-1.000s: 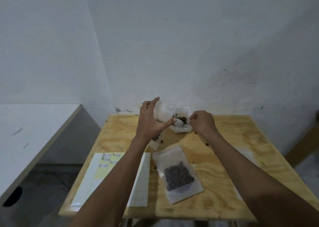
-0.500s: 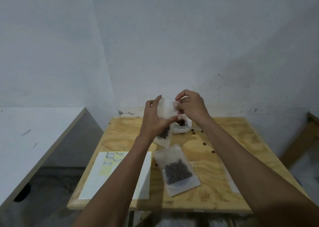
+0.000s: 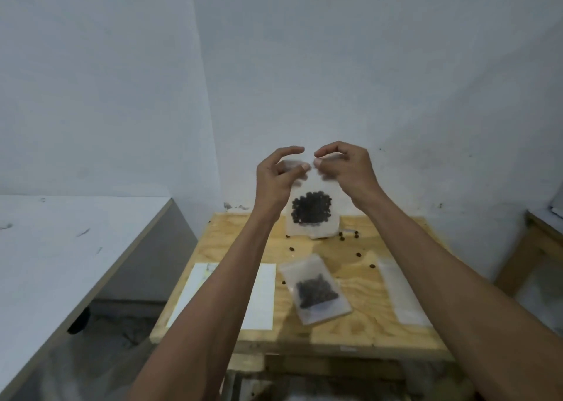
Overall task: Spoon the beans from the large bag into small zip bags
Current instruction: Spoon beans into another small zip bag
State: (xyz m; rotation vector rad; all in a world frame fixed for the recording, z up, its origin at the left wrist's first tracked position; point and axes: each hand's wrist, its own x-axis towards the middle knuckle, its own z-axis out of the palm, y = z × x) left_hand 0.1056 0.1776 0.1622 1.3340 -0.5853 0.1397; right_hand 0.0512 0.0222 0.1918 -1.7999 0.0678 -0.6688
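A small clear zip bag (image 3: 311, 213) with dark beans in its lower half hangs upright in the air above the far part of the wooden table (image 3: 359, 303). My left hand (image 3: 275, 176) pinches its top edge on the left and my right hand (image 3: 347, 169) pinches it on the right, thumbs almost meeting. A second small zip bag (image 3: 315, 292) with beans lies flat in the middle of the table. The large bag is mostly hidden behind the held bag; a white corner (image 3: 323, 234) shows below it.
Loose beans (image 3: 348, 235) are scattered on the far part of the table. A white label sheet (image 3: 259, 300) lies at the front left under my left arm. An empty clear bag (image 3: 402, 294) lies at the right. A white counter (image 3: 61, 248) stands to the left.
Both hands have lifted the small bag up from beside the large bag and now hold it upright by its top edge. The camera has tilted up.
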